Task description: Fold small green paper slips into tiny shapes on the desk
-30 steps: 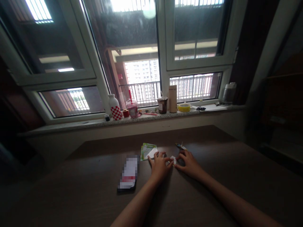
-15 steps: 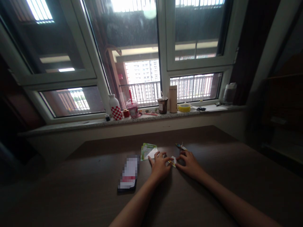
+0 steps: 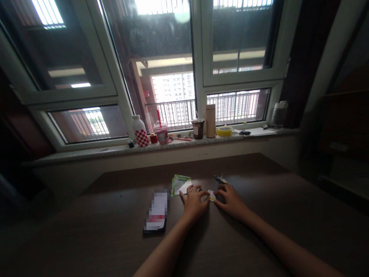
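Between my two hands, low over the brown table (image 3: pixel 121 215), is a small white-and-yellow paper piece (image 3: pixel 211 195). My left hand (image 3: pixel 196 202) has its index finger and thumb side at the paper's left edge, the other fingers curled beside a green-and-white packet (image 3: pixel 181 184). From the right, the fingertips of my right hand (image 3: pixel 230 200) pinch the paper's other edge. Just beyond my right hand lies a small crumpled, colourful scrap (image 3: pixel 220 179). Fingers cover part of the paper, so its full shape is hidden.
A phone (image 3: pixel 157 211) with a blurred screen lies left of my left forearm. On the windowsill (image 3: pixel 115 152) stand a checkered white bottle (image 3: pixel 141 132), a pink drink cup (image 3: pixel 161 132), a dark drink cup (image 3: pixel 198 129), a beige flask (image 3: pixel 210 121), yellow tape (image 3: pixel 224 132) and black scissors (image 3: pixel 245 132).
Both hands stay almost in place. The paper between them has shifted slightly and tilted; my left fingers have moved a little. The phone, packet and scrap have not moved.
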A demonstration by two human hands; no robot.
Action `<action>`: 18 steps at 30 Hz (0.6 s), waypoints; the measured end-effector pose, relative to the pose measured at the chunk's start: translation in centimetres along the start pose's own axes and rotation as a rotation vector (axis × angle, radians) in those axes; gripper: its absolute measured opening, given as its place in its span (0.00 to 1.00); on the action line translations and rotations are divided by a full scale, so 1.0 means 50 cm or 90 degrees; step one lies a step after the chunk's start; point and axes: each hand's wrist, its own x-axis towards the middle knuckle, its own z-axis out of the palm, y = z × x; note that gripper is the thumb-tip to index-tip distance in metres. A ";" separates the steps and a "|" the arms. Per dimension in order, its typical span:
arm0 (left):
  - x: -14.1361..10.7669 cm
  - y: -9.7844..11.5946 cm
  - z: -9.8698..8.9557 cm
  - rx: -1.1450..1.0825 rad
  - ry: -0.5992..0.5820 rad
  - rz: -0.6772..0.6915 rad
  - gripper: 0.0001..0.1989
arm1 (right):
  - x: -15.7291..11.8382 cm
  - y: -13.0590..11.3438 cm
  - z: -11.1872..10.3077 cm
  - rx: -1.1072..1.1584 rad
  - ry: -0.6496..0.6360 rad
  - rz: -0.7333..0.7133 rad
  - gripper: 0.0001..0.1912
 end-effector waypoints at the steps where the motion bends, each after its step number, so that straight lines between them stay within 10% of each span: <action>1: 0.000 0.000 0.000 0.001 0.001 0.000 0.11 | 0.000 0.000 -0.001 0.002 -0.003 -0.002 0.13; 18: 0.011 -0.021 0.016 -0.026 0.039 0.039 0.06 | 0.006 0.000 -0.006 0.089 -0.039 -0.089 0.09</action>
